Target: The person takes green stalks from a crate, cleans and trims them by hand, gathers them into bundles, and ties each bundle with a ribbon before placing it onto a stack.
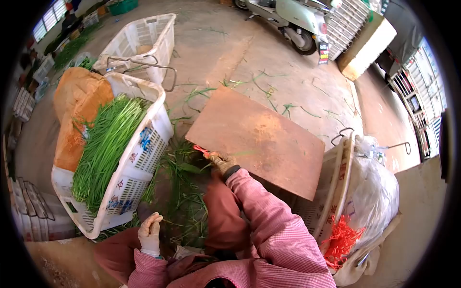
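Note:
My right hand (221, 163), in a stained tan glove, reaches to the near left edge of a brown board (261, 137). Its fingers are closed on a small red strip (200, 149), which sticks out over the board's corner. My left hand (150, 232), in a pale glove, is raised near my left knee. Its fingers are bent together; whether anything is between them, I cannot make out. Left of my hands, a white plastic crate (144, 158) holds a thick heap of long green leafy stalks (108, 149), with brown cloth (79, 105) draped over its far side.
Loose green leaves (180, 187) litter the floor below the board. A second white crate (163, 45) stands behind the full one. At right, a crate (338, 182) bears clear plastic bags (374, 187) and red strips (342, 240). A scooter (293, 21) is parked farther back.

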A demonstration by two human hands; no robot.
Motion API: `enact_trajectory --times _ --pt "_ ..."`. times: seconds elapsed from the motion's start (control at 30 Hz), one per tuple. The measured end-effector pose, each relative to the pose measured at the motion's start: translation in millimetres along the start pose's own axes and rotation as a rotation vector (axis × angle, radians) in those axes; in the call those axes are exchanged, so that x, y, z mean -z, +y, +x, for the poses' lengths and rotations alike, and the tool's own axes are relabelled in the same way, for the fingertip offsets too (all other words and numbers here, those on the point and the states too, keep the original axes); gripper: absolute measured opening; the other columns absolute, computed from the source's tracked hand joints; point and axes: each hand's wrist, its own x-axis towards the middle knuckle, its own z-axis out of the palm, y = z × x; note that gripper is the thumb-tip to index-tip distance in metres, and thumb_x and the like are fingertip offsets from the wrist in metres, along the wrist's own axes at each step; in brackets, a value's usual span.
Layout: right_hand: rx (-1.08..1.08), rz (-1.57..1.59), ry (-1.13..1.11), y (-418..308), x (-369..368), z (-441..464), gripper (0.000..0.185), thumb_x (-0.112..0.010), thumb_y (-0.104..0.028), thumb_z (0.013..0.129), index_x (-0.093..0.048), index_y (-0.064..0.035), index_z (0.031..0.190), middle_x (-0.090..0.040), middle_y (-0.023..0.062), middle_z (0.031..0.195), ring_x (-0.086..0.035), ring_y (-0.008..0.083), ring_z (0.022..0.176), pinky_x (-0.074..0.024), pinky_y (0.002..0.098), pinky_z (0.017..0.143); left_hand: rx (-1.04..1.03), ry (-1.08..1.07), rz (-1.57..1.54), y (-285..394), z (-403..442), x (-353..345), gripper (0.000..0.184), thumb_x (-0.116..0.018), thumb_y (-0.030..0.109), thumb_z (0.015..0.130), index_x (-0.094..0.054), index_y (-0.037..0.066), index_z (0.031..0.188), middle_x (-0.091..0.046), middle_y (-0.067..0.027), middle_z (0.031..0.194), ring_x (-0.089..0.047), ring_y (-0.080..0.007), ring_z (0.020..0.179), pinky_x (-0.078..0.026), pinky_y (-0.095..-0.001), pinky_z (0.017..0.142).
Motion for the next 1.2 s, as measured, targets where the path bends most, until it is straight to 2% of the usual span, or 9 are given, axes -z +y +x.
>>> enact_trajectory --times 0.07,0.13,0.2,0.33,0.47,0.8,0.9,1.07,1.2 --pt "-0.395 0.192 -0.053 -67 1 4 0.028 -0.057 -0.036 0.080 -0.064 -0.0095 0.084 -0.062 0.0015 0.073 -0.049 0.0098 0.055 -0.0407 0.0229 0.053 -0.078 0.030 0.059 14 -1 6 0.021 -0.051 -0.001 0.081 -0.056 0.000 0.101 -0.060 -0.0091 0.096 -0.058 -0.0146 0.086 -0.044 -0.0243 0.078" --pt "-0.340 -0.357 -0.011 -118 57 30 0.029 -0.055 -0.036 0.081 -0.061 -0.0101 0.093 -0.059 0.0010 0.066 -0.047 0.0085 0.049 -0.0344 0.0211 0.041 -0.131 0.057 0.106 16 -1 18 0.021 -0.050 -0.003 0.080 -0.057 0.001 0.099 -0.060 -0.0089 0.097 -0.059 -0.0155 0.086 -0.046 -0.0253 0.078" --pt "0.333 -0.393 0.052 -180 104 12 0.016 -0.056 -0.016 0.083 -0.062 -0.0031 0.091 -0.060 0.0044 0.072 -0.053 0.0082 0.055 -0.0419 0.0203 0.049 -0.138 0.103 0.070 12 2 26 0.021 -0.050 -0.004 0.080 -0.057 0.001 0.099 -0.060 -0.0090 0.096 -0.059 -0.0152 0.085 -0.046 -0.0250 0.077" --pt "-0.034 -0.939 0.181 -302 138 -24 0.011 -0.055 -0.004 0.081 -0.061 -0.0001 0.089 -0.059 0.0051 0.071 -0.054 0.0091 0.059 -0.0441 0.0191 0.054 -0.104 0.114 0.061 12 6 26 0.022 -0.050 -0.004 0.080 -0.057 0.001 0.099 -0.061 -0.0094 0.095 -0.058 -0.0146 0.086 -0.045 -0.0239 0.076" --pt "0.218 -0.704 -0.007 -230 202 5 0.009 -0.056 0.000 0.079 -0.062 -0.0009 0.086 -0.062 0.0049 0.073 -0.057 0.0110 0.069 -0.0468 0.0233 0.064 -0.151 0.090 -0.019 29 8 23 0.023 -0.049 -0.005 0.079 -0.057 0.000 0.100 -0.061 -0.0098 0.095 -0.058 -0.0146 0.086 -0.045 -0.0236 0.076" --pt "0.063 -0.628 0.126 52 213 88 0.027 -0.066 -0.008 0.070 -0.060 -0.0061 0.097 -0.059 0.0108 0.099 -0.054 0.0237 0.094 -0.0425 0.0328 0.083 -0.297 0.122 0.254 76 38 113 0.031 -0.053 -0.006 0.073 -0.054 -0.001 0.104 -0.059 -0.0101 0.098 -0.055 -0.0163 0.091 -0.040 -0.0278 0.084" --pt "0.356 -1.589 0.169 -13 175 89 0.055 -0.061 -0.018 0.070 -0.043 -0.0058 0.121 -0.047 0.0166 0.116 -0.047 0.0298 0.100 -0.0381 0.0391 0.085 -0.316 0.157 0.374 86 64 128 0.033 -0.055 -0.005 0.072 -0.054 0.000 0.105 -0.059 -0.0111 0.099 -0.055 -0.0177 0.092 -0.041 -0.0287 0.084" --pt "0.555 -1.246 0.289 -91 53 22 0.059 -0.056 -0.011 0.073 -0.032 0.0025 0.126 -0.038 0.0226 0.125 -0.036 0.0392 0.114 -0.0283 0.0418 0.097 -0.291 0.066 0.588 104 150 127 0.052 -0.066 0.015 0.067 -0.048 0.000 0.114 -0.051 -0.0174 0.112 -0.049 -0.0243 0.106 -0.036 -0.0304 0.091" --pt "0.592 -0.872 -0.090 -94 -58 -16 0.062 -0.062 -0.016 0.072 -0.034 -0.0012 0.125 -0.042 0.0210 0.121 -0.042 0.0380 0.109 -0.0326 0.0406 0.093 -0.271 -0.046 0.981 75 253 103 0.098 -0.071 0.040 0.059 -0.019 0.001 0.131 -0.021 -0.0183 0.136 -0.019 -0.0286 0.127 -0.018 -0.0346 0.103"
